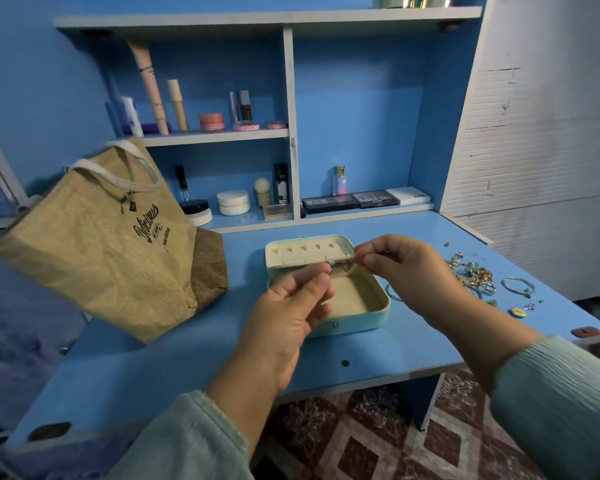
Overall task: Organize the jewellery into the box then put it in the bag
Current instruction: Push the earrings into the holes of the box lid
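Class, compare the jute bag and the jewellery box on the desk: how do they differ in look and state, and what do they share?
The jute bag is brown woven fabric with printed lettering; the jewellery box is pale mint, smooth and hard-shelled. The bag stands tilted at the desk's left; the box lies flat in the middle, lid open. The bag is clearly larger than the box. Both rest on the blue desk.

A single head-worn, wide-angle view looks forward and down, close over a blue desk (194, 344). It faces the shelves (219, 136) at the back, with patterned floor (361, 441) below the desk's edge.
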